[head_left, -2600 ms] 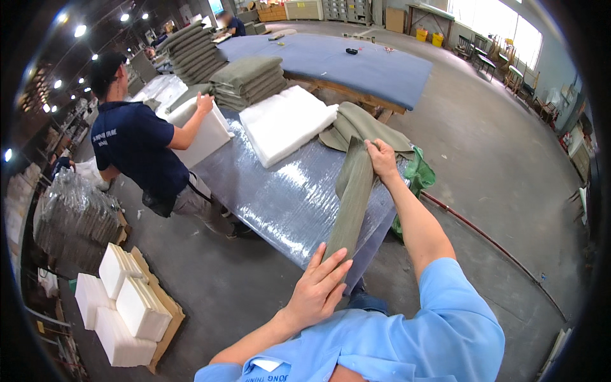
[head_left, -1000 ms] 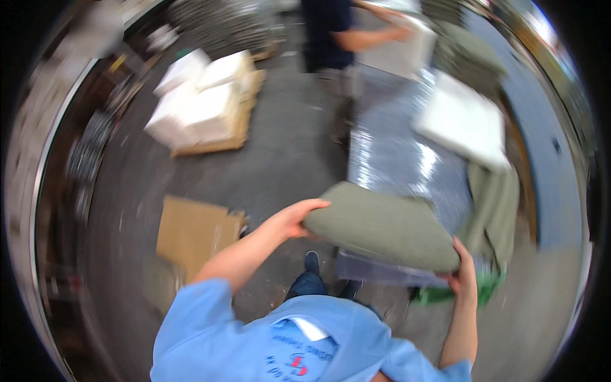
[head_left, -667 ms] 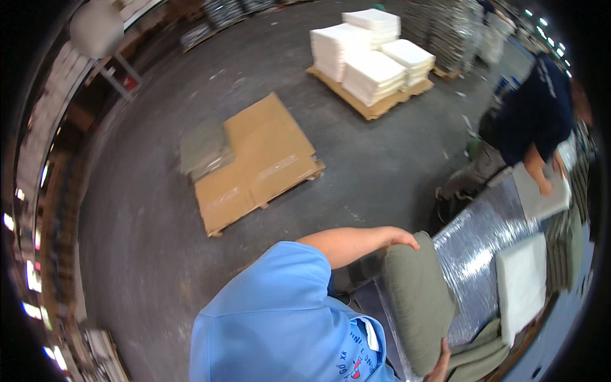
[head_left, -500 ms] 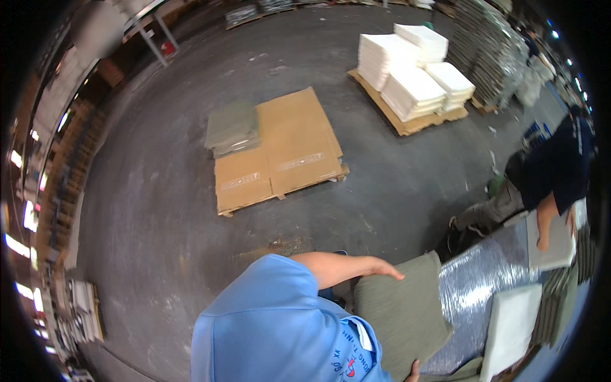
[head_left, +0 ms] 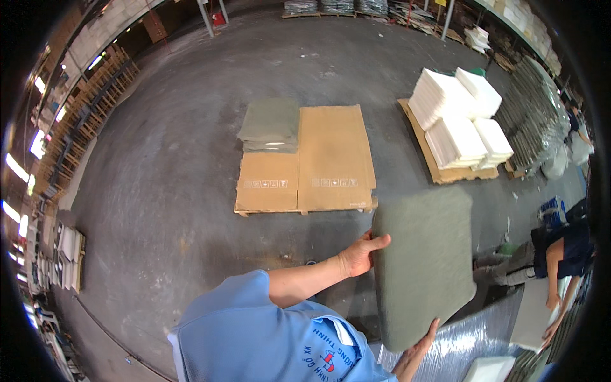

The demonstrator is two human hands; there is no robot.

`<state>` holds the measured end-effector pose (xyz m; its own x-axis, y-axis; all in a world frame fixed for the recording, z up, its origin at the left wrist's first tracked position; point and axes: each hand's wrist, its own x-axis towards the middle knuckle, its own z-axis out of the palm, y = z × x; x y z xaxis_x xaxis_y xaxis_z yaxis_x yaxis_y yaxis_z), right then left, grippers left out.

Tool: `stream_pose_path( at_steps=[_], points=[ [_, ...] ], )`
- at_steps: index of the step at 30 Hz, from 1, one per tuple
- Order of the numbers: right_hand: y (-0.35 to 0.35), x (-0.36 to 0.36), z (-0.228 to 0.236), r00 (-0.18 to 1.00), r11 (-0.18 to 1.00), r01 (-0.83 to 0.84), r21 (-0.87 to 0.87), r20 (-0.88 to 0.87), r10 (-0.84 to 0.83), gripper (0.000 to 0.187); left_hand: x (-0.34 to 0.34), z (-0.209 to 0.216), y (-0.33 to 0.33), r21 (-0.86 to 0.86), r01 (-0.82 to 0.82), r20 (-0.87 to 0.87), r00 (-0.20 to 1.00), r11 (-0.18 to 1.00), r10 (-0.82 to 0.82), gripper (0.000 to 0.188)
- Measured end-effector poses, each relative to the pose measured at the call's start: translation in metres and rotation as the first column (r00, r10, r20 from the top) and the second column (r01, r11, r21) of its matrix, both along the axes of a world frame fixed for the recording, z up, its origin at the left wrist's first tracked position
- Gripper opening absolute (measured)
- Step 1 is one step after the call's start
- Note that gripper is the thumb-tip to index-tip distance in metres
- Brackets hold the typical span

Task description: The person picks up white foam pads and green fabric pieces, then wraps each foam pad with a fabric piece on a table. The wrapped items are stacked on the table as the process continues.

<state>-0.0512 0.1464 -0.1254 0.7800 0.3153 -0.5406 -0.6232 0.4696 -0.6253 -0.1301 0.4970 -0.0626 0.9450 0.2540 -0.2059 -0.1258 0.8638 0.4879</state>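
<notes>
A grey-green seat cushion is held up between my two hands, above the floor and the near edge of the worktable. My left hand grips its left edge, thumb on top. At the lower right edge my right hand is closed on the same cushion. Both hands' undersides are hidden. A small stack of similar grey-green cushions lies at the far left corner of a cardboard-covered pallet. Beneath my right hand is the worktable, covered in shiny plastic film.
A co-worker handles a grey cushion at the table's right. White foam pads are stacked on another pallet; a wrapped stack stands beyond. A white pad lies at the table's near edge.
The cushion has been lifted off the film-covered table, still in both my hands. My view has turned right, toward the cardboard-covered pallet's front.
</notes>
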Motion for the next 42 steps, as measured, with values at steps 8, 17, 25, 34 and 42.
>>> stream_pose_path(
  at_steps=[8, 17, 25, 34, 42],
  points=[
    [0.216, 0.007, 0.023, 0.921, 0.958, -0.173, -0.229, 0.306, 0.240, 0.075, -0.034, 0.034, 0.174, 0.281, -0.268, -0.077, 0.951, 0.921, 0.300, 0.091],
    [0.368, 0.199, -0.013, 0.610, 0.567, -0.465, -0.680, 0.219, 0.762, 0.107, -0.074, 0.069, 0.289, 0.567, -0.186, -0.235, 0.897, 0.802, 0.375, 0.099],
    [0.508, 0.195, -0.123, 0.570, 0.576, -0.766, 0.285, -0.114, 0.814, 0.098, -0.048, 0.039, 0.407, 0.381, -0.135, -0.455, 0.833, 0.915, 0.313, 0.080],
    [0.655, 0.133, -0.071, 0.561, 0.584, -0.812, -0.019, -0.307, 0.769, 0.089, -0.188, -0.107, 0.473, -0.048, -0.640, -0.595, 0.635, 0.767, 0.492, 0.072],
    [0.908, 0.038, -0.105, 0.711, 0.716, -0.698, -0.009, -0.131, 0.691, 0.083, -0.314, -0.159, 0.573, -0.165, -0.728, -0.629, 0.597, 0.666, 0.498, 0.079]
  ],
)
